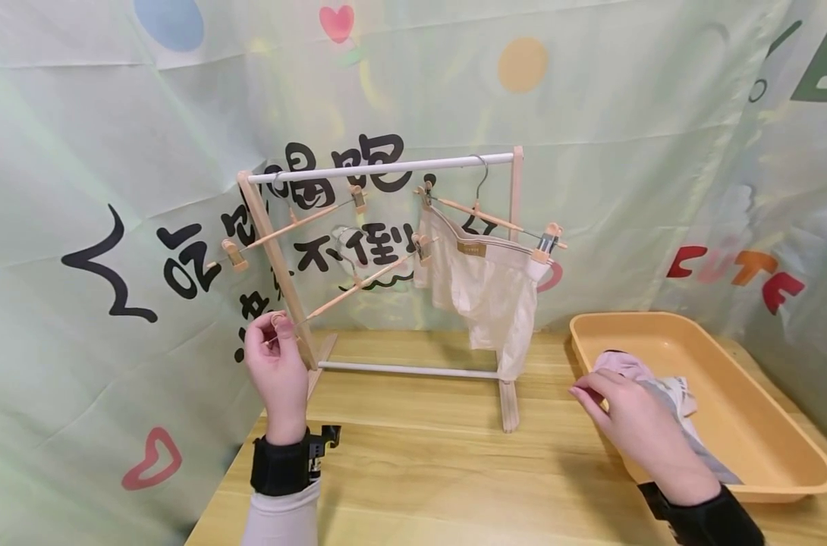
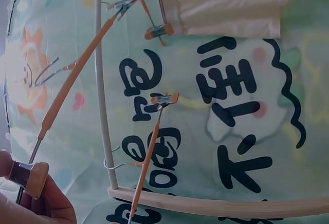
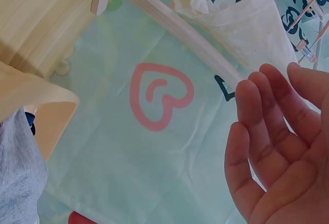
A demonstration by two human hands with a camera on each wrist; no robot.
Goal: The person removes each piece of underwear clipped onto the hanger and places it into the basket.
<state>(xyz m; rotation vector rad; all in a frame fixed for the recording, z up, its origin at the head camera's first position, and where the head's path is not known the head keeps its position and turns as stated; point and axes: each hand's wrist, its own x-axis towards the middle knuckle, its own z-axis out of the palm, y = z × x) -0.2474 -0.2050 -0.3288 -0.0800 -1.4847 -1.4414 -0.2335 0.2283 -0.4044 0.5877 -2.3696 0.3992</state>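
My left hand (image 1: pixel 280 375) pinches a clip at one end of a wooden clip hanger (image 1: pixel 366 287), in front of the rack's left post. In the left wrist view, thumb and fingers are at that clip (image 2: pixel 35 178), and the hanger's metal hook (image 2: pixel 45 74) is off the rail. My right hand (image 1: pixel 635 421) is held over the near left side of the yellow basin (image 1: pixel 762 371), its fingers loosely bent around nothing. Clothes (image 1: pixel 683 402), pink, white and grey, lie in the basin. Cream shorts (image 1: pixel 495 284) hang by their waistband from another clip hanger (image 1: pixel 498 220).
The small drying rack (image 1: pixel 400 164) has wooden posts and white rails, and stands on the wooden table (image 1: pixel 413 455). On its top rail, at the left, hangs a bare clip hanger (image 1: pixel 300 225). Behind everything is a pale green printed curtain (image 1: pixel 618 189).
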